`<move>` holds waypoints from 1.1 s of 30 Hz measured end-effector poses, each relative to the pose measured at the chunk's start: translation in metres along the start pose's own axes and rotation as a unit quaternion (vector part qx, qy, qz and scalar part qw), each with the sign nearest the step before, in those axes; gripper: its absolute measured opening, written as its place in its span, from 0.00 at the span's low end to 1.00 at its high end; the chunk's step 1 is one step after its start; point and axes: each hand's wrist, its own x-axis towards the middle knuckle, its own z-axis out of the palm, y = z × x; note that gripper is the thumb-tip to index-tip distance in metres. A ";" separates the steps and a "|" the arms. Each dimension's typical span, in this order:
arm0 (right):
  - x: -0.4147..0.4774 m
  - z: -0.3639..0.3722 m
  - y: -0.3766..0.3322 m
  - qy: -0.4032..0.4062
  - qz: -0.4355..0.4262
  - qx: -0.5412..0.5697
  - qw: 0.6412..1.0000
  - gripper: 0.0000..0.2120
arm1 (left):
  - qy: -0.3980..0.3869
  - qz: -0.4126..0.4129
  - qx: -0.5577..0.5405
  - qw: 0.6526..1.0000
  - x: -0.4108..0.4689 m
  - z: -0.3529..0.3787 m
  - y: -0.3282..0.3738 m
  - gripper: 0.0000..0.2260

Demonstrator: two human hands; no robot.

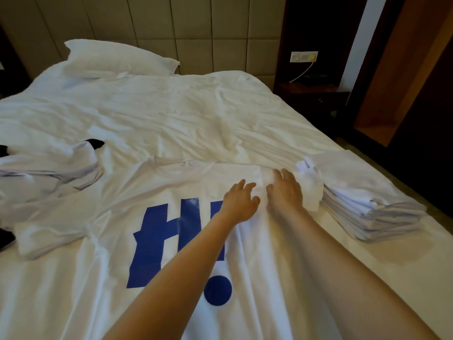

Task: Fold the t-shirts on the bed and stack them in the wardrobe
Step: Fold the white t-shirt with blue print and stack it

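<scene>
A white t-shirt [171, 192] with a blue print lies spread face up on the bed [171, 114], collar toward 12 o'clock. Both hands work at its 2 o'clock corner, the shoulder and sleeve. The left hand [239, 200] rests flat on the cloth, fingers loosely spread, holding nothing. The right hand [285, 190] lies just beside it with fingers stretched over the bunched sleeve [310, 190]. I cannot tell whether its thumb pinches any cloth.

The step in hand looks like turning that sleeve inward. To do it well, the left hand should pin the shoulder line so the body of the shirt does not drag. The right hand should sweep the sleeve toward 9 o'clock and flatten it. The creases running toward 6 o'clock want smoothing first, or they get locked into the fold.

A stack of folded shirts [362, 204] sits at 3 o'clock, touching the sleeve, so a careless pull could topple it. A loose heap of shirts [49, 173] waits at 9 o'clock.
</scene>
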 end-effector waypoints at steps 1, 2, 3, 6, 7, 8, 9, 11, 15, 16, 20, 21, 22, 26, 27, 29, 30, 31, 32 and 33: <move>-0.002 0.004 -0.005 -0.021 -0.025 -0.021 0.999 0.24 | 0.004 -0.010 0.002 1.000 -0.002 -0.004 -0.006 0.23; -0.004 0.007 -0.013 -0.035 -0.039 -0.031 0.998 0.24 | 0.010 -0.023 0.002 1.000 -0.005 -0.010 -0.013 0.23; -0.006 0.009 -0.021 -0.047 -0.046 -0.032 0.997 0.24 | 0.015 -0.037 -0.001 0.999 -0.008 -0.016 -0.020 0.23; -0.014 0.014 -0.056 -0.069 -0.074 -0.009 0.995 0.24 | 0.031 -0.082 -0.023 0.996 -0.020 -0.036 -0.046 0.23; -0.018 0.016 -0.069 -0.075 -0.090 -0.003 0.993 0.24 | 0.039 -0.097 -0.032 0.994 -0.025 -0.044 -0.055 0.23; -0.021 0.017 -0.081 -0.084 -0.105 0.004 0.991 0.24 | 0.049 -0.111 -0.039 0.992 -0.030 -0.051 -0.064 0.22; -0.025 0.019 -0.092 -0.097 -0.118 0.012 0.988 0.24 | 0.059 -0.126 -0.045 0.989 -0.036 -0.057 -0.074 0.22; -0.031 0.025 -0.111 -0.121 -0.136 0.024 0.983 0.25 | 0.077 -0.158 -0.052 0.983 -0.048 -0.068 -0.093 0.22; -0.048 0.033 -0.142 -0.176 -0.159 0.038 0.971 0.24 | 0.114 -0.230 -0.096 0.962 -0.078 -0.084 -0.130 0.21; -0.052 0.034 -0.147 -0.191 -0.165 0.039 0.967 0.24 | 0.125 -0.246 -0.109 0.955 -0.084 -0.087 -0.137 0.21; -0.067 0.041 -0.166 -0.239 -0.181 0.031 0.953 0.25 | 0.215 -0.333 -0.113 0.911 -0.114 -0.093 -0.166 0.21; -0.070 0.043 -0.170 -0.247 -0.183 0.033 0.951 0.25 | 0.250 -0.363 -0.116 0.890 -0.121 -0.094 -0.171 0.22; -0.073 0.046 -0.175 -0.257 -0.184 0.039 0.948 0.25 | 0.283 -0.398 -0.134 0.862 -0.129 -0.095 -0.177 0.23; -0.083 0.049 -0.194 -0.292 -0.183 0.077 0.936 0.26 | 0.420 -0.497 -0.273 0.709 -0.144 -0.101 -0.193 0.30; -0.084 0.050 -0.199 -0.297 -0.182 0.092 0.933 0.27 | 0.458 -0.507 -0.313 0.660 -0.147 -0.103 -0.196 0.30; -0.087 0.052 -0.207 -0.308 -0.170 0.132 0.927 0.27 | 0.517 -0.520 -0.412 0.541 -0.153 -0.107 -0.199 0.30; -0.088 0.054 -0.211 -0.310 -0.162 0.153 0.924 0.26 | 0.530 -0.525 -0.456 0.485 -0.156 -0.107 -0.202 0.30; -0.089 0.055 -0.215 -0.312 -0.155 0.170 0.922 0.26 | 0.528 -0.530 -0.492 0.446 -0.160 -0.107 -0.204 0.30; -0.091 0.056 -0.219 -0.315 -0.151 0.183 0.919 0.26 | 0.517 -0.531 -0.517 0.428 -0.162 -0.107 -0.207 0.30; -0.093 0.057 -0.223 -0.319 -0.149 0.195 0.916 0.25 | 0.500 -0.517 -0.543 0.433 -0.164 -0.106 -0.208 0.29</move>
